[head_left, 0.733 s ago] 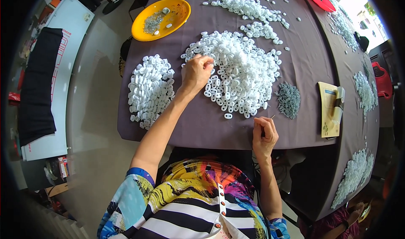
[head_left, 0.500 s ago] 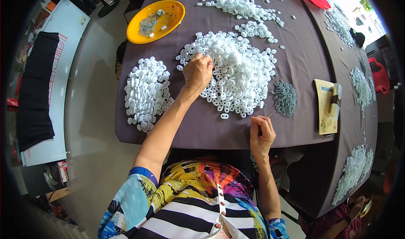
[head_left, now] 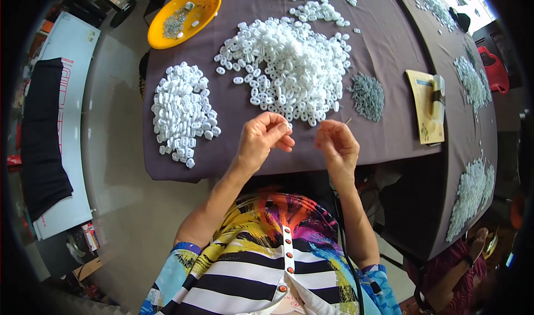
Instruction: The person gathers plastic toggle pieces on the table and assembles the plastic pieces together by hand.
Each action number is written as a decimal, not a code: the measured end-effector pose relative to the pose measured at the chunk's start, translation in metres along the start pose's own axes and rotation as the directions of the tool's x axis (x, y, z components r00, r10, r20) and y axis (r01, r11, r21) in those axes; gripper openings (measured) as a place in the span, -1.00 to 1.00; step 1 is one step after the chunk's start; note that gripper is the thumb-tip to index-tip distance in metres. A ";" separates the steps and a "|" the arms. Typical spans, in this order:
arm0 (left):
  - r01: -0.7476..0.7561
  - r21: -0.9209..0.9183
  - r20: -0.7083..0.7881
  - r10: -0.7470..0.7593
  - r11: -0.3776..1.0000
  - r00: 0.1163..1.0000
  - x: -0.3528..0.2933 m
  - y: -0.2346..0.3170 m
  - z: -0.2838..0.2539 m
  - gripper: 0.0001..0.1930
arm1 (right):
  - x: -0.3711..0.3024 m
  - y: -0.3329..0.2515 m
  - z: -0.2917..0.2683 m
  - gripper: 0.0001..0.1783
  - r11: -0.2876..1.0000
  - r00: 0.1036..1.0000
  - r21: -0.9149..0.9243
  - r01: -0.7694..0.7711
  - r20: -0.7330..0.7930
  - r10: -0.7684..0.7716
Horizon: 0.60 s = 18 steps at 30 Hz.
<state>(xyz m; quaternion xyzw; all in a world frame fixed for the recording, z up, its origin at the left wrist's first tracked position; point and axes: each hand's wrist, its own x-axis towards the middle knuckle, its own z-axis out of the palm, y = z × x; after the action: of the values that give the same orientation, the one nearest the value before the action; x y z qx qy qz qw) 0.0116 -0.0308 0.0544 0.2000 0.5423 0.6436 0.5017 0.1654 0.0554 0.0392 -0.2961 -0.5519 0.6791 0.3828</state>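
My left hand (head_left: 262, 139) is closed, thumb against fingers, with a small white oval two-hole piece (head_left: 288, 124) just showing at the fingertips. Facing it, my right hand (head_left: 339, 148) is closed too, and a thin stick-like tool (head_left: 349, 121) pokes out from its fingers. Both hands are over the table's near edge, a short gap between them. Beyond them spreads a large heap of white two-hole pieces (head_left: 295, 64). A smaller pile of tiny grey pieces (head_left: 367, 97) lies to the right of that heap.
Another heap of white pieces (head_left: 183, 112) lies at the left table edge. A yellow dish (head_left: 158, 34) with small metallic bits stands behind it. To the right are a yellow booklet (head_left: 421, 101) and a clear roll (head_left: 438, 98). More piles (head_left: 470, 198) lie far right, near another person's arm (head_left: 453, 276).
My left hand has drawn back from the large heap toward my right hand, bringing a white piece. My right hand has turned inward slightly. The whole view has shifted a little.
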 end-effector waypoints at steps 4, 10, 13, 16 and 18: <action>-0.025 -0.010 0.057 0.025 1.000 0.998 -0.021 -0.007 0.010 -0.90 | -0.008 -0.020 0.023 -0.82 0.998 0.991 -0.034 0.060 0.124 -0.056; -0.067 0.034 0.022 0.066 0.997 0.998 -0.033 -0.003 0.015 -0.89 | -0.017 -0.019 0.027 -0.81 0.998 0.990 -0.038 0.040 0.139 -0.034; -0.080 0.068 -0.007 0.081 0.994 0.997 -0.037 -0.001 0.016 -0.89 | -0.019 -0.018 0.029 -0.81 0.997 0.989 -0.051 0.061 0.136 -0.053; -0.105 0.116 0.024 0.103 0.988 0.994 -0.039 0.000 0.018 -0.89 | -0.019 -0.015 0.027 -0.81 0.998 0.988 -0.040 0.047 0.151 -0.040; -0.114 0.138 0.020 0.112 0.984 0.994 -0.040 0.000 0.019 -0.89 | -0.020 -0.017 0.027 -0.81 0.993 0.986 -0.100 0.056 0.162 -0.040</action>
<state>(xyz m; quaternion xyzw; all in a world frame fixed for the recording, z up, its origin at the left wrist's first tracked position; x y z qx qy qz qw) 0.0436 -0.0558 0.0720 0.2685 0.5705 0.6306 0.4526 0.1565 0.0261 0.0614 -0.2468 -0.6227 0.6614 0.3375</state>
